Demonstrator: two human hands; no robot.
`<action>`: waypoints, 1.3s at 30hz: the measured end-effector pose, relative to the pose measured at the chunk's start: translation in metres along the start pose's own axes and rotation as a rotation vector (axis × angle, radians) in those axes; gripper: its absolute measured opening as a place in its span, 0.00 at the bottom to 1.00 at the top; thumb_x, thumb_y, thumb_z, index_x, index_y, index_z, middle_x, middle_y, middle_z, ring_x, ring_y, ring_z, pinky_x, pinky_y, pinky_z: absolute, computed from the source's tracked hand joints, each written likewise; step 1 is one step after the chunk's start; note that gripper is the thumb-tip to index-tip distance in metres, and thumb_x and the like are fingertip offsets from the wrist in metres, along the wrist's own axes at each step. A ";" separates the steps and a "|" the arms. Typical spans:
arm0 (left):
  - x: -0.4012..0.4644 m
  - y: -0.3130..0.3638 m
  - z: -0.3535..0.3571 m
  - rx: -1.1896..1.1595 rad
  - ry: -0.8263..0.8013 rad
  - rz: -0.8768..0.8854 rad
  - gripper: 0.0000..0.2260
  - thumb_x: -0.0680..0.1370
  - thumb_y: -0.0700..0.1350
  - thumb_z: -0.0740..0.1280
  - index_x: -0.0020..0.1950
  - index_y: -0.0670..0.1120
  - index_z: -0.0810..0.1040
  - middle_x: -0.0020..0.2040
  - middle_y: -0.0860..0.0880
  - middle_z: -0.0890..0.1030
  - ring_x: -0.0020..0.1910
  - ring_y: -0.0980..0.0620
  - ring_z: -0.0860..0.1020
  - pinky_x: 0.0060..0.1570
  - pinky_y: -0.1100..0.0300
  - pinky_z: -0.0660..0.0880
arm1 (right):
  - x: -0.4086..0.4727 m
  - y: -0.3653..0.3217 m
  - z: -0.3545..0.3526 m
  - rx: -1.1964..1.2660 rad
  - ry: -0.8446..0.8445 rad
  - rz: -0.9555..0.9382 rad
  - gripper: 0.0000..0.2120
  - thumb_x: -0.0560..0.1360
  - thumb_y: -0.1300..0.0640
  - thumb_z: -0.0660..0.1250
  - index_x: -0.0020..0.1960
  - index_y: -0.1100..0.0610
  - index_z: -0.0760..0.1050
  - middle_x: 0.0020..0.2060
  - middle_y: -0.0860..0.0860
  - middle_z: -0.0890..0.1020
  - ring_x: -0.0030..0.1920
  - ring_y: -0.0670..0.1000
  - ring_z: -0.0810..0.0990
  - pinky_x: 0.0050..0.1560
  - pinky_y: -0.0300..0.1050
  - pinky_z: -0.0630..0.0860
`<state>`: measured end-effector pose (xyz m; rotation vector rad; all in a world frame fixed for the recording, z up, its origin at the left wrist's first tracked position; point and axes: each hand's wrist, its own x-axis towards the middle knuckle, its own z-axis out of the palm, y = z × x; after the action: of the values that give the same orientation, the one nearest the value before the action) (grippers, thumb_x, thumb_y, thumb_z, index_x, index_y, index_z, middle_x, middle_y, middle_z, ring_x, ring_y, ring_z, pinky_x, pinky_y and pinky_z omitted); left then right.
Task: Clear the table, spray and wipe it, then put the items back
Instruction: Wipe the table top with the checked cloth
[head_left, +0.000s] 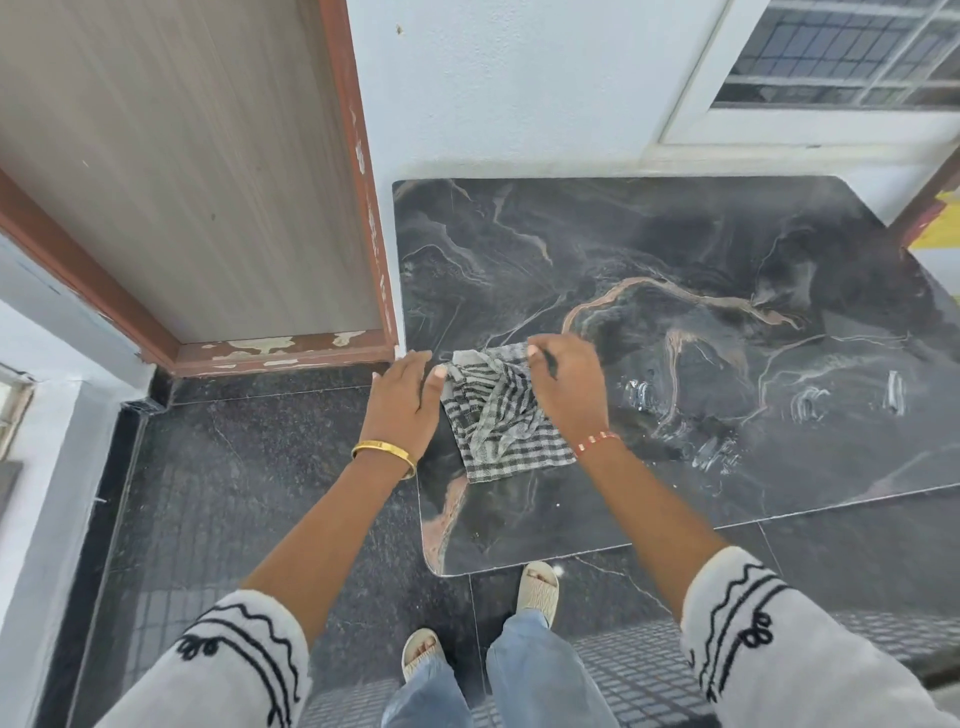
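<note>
- The cloth (496, 410) lies bunched on the table (701, 249), near its left front corner, probably being folded into a wiping pad.
- The right hand (569, 387) pinches the cloth's far corner, seemingly to pull it over.
- The left hand (408, 397) rests with straight fingers at the cloth's left edge, apparently steadying it.
- Wet streaks (810, 405) to the right suggest spraying is done and wiping remains.

surface: dark veined marble slab (675, 270), glossy, wet smears
cloth: grey-black checked woven rag (493, 421), matt, crumpled
floor: black speckled stone (234, 493), polished
door: pale wood-grain laminate (171, 156), matt
</note>
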<state>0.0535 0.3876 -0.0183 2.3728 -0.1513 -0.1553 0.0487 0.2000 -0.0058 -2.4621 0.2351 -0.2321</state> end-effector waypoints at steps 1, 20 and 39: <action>0.000 0.001 0.003 0.001 -0.006 0.008 0.22 0.81 0.51 0.50 0.69 0.41 0.66 0.70 0.43 0.69 0.72 0.46 0.64 0.74 0.49 0.52 | -0.006 0.001 0.011 -0.101 -0.128 -0.157 0.15 0.77 0.55 0.60 0.60 0.58 0.77 0.56 0.56 0.79 0.60 0.56 0.74 0.65 0.54 0.69; -0.040 -0.022 0.012 -0.002 -0.019 -0.039 0.27 0.77 0.55 0.46 0.69 0.43 0.68 0.69 0.45 0.71 0.71 0.47 0.65 0.74 0.45 0.53 | -0.096 -0.015 0.077 -0.525 -0.263 -0.328 0.26 0.74 0.39 0.51 0.67 0.46 0.70 0.70 0.55 0.70 0.71 0.61 0.66 0.66 0.68 0.63; -0.051 0.071 0.067 0.007 0.013 -0.080 0.23 0.81 0.53 0.49 0.70 0.42 0.65 0.71 0.43 0.68 0.74 0.46 0.60 0.75 0.45 0.48 | -0.120 0.088 -0.006 -0.455 -0.387 -0.571 0.25 0.74 0.38 0.52 0.69 0.43 0.67 0.70 0.53 0.70 0.71 0.57 0.67 0.67 0.65 0.63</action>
<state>-0.0114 0.2988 -0.0138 2.3874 -0.0515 -0.1780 -0.0787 0.1551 -0.0684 -2.9067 -0.6558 0.0765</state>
